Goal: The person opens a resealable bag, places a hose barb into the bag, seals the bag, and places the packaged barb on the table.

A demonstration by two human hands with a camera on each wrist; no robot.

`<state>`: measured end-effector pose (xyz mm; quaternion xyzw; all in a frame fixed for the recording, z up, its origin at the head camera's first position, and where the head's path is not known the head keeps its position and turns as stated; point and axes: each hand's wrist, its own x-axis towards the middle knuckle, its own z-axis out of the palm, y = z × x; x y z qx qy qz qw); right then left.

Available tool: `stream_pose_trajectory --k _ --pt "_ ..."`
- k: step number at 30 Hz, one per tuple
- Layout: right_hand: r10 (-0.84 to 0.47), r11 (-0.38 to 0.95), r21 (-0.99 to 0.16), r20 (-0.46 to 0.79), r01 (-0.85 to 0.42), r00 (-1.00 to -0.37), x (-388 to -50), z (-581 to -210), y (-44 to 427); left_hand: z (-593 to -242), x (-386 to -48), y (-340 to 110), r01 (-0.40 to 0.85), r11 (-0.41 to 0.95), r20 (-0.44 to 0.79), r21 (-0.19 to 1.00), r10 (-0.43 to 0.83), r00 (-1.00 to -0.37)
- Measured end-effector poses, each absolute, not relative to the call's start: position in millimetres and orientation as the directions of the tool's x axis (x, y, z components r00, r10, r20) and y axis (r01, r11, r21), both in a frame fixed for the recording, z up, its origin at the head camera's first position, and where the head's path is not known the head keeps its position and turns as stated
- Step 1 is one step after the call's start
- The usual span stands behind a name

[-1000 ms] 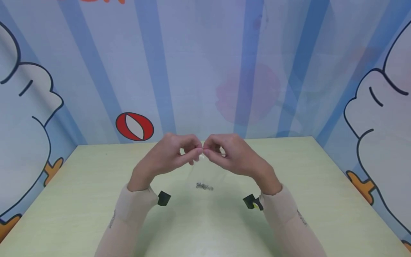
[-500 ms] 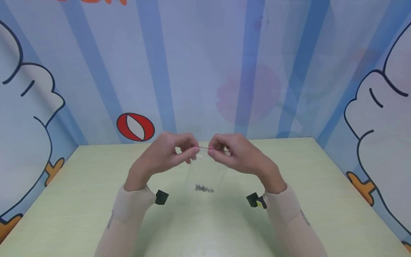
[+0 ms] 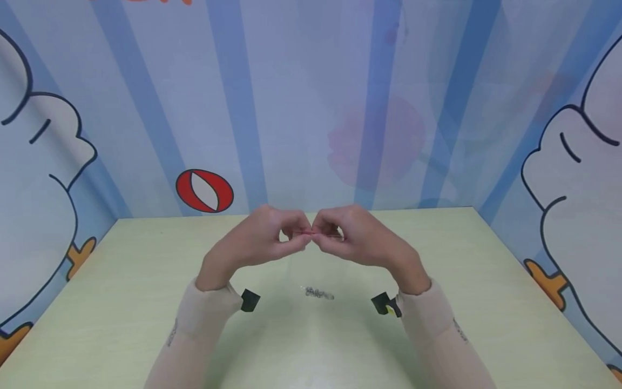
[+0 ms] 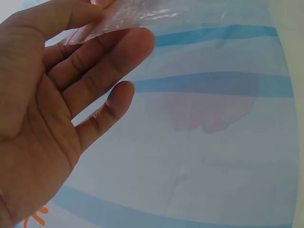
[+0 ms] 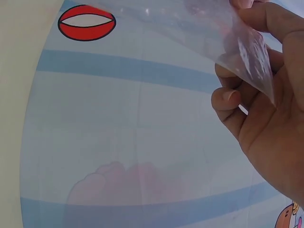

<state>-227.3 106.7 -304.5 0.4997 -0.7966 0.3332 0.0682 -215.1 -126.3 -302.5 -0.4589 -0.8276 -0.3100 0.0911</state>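
Observation:
A clear zip-lock bag (image 4: 190,13) with a red line along its top edge hangs between my two hands. Thumb and forefinger of my left hand (image 3: 259,240) pinch the top edge from the left. From the right, my right hand (image 3: 362,237) pinches the same edge, and the fingertips of both hands meet. Small silvery metal pieces (image 3: 319,293) lie in a cluster at the bag's bottom; their exact kind is too small to tell. In the right wrist view, a corner of the plastic (image 5: 254,57) reaches across the palm.
A pale green-yellow table (image 3: 121,286) lies beneath the hands. Behind it and at both sides stand blue striped panels (image 3: 301,108) with cartoon prints. Small black devices (image 3: 250,300) sit at the wrists, by the beige sleeves (image 3: 189,324).
Half a second ago the hands stood apart with the red-lined edge showing between them. Now their fingertips have come together and sunk a little, and the metal pieces hang slightly lower and further right.

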Motion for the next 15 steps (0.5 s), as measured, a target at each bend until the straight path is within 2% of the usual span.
stream_pose_trajectory --k 9,15 --pt "-0.772 0.274 -0.533 0.376 -0.801 -0.513 -229 -302 112 -302 -217 -126 0.838 0.366 0.446 0.404 0.721 -0.53" --pt "-0.764 0.312 -0.573 0.323 -0.758 -0.558 -228 -299 119 -300 -215 -131 0.813 0.401 0.433 0.421 0.699 -0.569"
